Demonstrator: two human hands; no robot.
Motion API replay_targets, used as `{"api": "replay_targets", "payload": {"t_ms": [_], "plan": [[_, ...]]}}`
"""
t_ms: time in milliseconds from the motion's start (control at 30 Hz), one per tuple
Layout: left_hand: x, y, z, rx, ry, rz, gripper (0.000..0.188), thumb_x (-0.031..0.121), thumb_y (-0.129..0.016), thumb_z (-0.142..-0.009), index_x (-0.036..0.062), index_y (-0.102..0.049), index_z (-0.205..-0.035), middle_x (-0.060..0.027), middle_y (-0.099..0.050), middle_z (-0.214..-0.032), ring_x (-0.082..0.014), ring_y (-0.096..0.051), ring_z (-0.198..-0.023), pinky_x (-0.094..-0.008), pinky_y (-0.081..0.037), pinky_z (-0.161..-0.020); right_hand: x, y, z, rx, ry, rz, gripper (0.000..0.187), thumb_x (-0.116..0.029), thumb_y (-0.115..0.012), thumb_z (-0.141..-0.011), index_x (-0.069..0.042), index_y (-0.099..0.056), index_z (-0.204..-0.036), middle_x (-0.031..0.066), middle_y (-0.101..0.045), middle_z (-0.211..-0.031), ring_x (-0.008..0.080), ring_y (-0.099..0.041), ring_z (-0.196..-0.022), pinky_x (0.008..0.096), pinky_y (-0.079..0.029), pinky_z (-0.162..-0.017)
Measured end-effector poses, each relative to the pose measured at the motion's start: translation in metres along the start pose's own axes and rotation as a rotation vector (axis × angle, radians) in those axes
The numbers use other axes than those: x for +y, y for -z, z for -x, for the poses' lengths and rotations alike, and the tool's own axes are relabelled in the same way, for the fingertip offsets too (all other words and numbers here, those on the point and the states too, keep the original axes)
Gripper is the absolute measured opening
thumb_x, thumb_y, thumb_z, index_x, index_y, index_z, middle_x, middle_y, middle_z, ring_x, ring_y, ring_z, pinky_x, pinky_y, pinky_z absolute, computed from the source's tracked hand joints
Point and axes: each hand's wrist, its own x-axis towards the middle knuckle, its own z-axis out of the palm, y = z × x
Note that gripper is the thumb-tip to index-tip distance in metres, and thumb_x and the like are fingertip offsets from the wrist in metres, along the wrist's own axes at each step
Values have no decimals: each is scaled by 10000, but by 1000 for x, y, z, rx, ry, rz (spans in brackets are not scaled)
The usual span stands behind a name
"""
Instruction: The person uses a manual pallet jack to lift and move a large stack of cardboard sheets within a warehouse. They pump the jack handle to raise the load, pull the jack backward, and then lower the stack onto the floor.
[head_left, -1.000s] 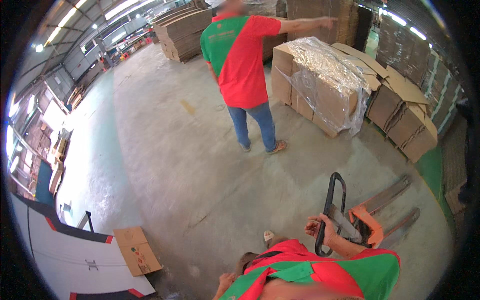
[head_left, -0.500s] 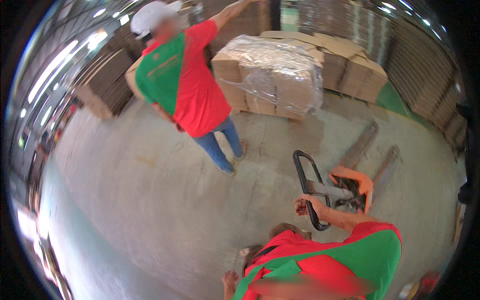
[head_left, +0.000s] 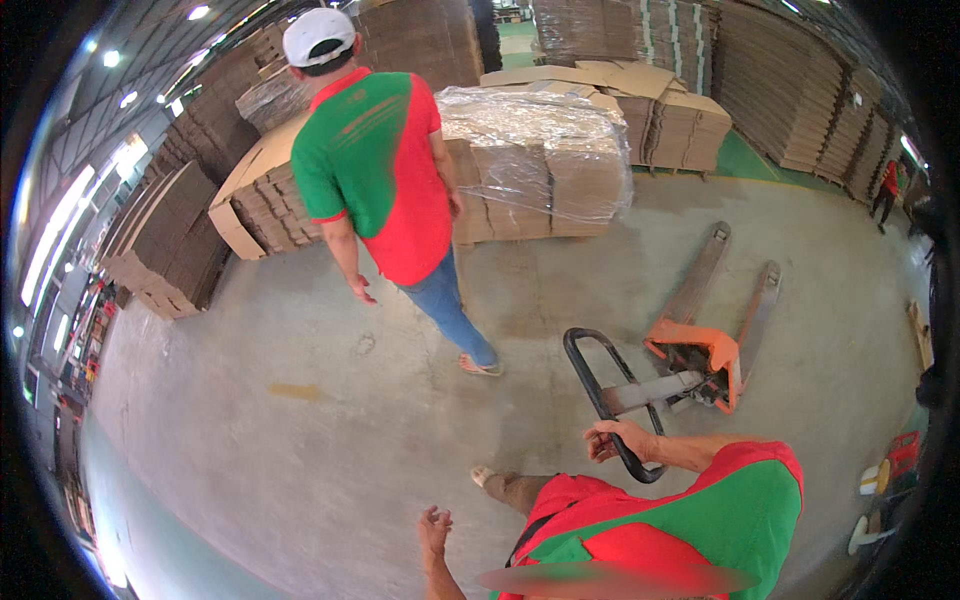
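My right hand (head_left: 622, 440) is closed round the near end of a black loop handle (head_left: 584, 368). The handle belongs to an orange hand pallet jack (head_left: 712, 346), whose two worn, bare forks point away from me on the floor. My left hand (head_left: 435, 530) hangs free at the lower middle, fingers apart, holding nothing. Ahead and to the left, a co-worker (head_left: 380, 170) in a green and red shirt and white cap walks with their back to me, both arms down.
Behind the co-worker stands a film-wrapped stack of flat cardboard (head_left: 590, 180). More cardboard stacks (head_left: 170, 240) line the left, and tall ones (head_left: 770, 90) the back right. A distant person (head_left: 887, 190) is at the right. A red item (head_left: 904, 453) lies near the lower right edge.
The co-worker has lowered the raised arm, turned away and stepped. My left hand has swung forward. My view has turned, and my right hand stays on the handle.
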Motion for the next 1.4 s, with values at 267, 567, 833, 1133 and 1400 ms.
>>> {"api": "replay_targets", "payload": {"t_ms": [267, 567, 833, 1133, 1400], "plan": [[-87, 111, 16, 83, 392, 124, 535, 173, -735, -886, -76, -508, -1302, -148, -678, -884, -245, -686, -651, -335, -545, -500, 3, -107, -120, 62, -75, -49, 470, -458, -558, -971, -27, -607, -1152, 148, -698, -957, 264, -693, -869, 388, -569, -827], [-72, 268, -49, -8, 541, 9, 540, 171, -742, -876, -84, -513, -1293, -152, -678, -890, -244, -678, -643, -339, -543, -499, -20, -256, -218, 75, -10, -87, 459, -448, -545, -982, -22, -602, -1143, 146, -695, -958, 243, -677, -872, 375, -563, -824], [-28, 461, -189, -46, 385, -30, 544, 169, -748, -866, -91, -518, -1285, -156, -678, -894, -243, -671, -636, -342, -542, -499, -25, -395, -277, 251, 30, 36, 431, -453, -578, -958, -49, -630, -1095, 115, -699, -915, 215, -676, -835, 351, -550, -789], [100, 570, -375, 6, -92, -178, 538, 243, -763, -848, -29, -604, -1284, -202, -725, -1047, -265, -718, -866, -374, -564, -724, -7, -510, -347, 356, 55, 21, 457, -462, -598, -955, -34, -640, -1107, 111, -709, -898, 235, -693, -816, 359, -555, -766], [117, 630, -477, -130, -81, -306, 518, 259, -756, -867, -16, -610, -1281, -160, -730, -917, -210, -699, -780, -337, -551, -673, -17, -571, -474, 277, 119, -122, 470, -442, -598, -960, -13, -626, -1150, 121, -707, -884, 267, -701, -820, 385, -576, -785]]}}
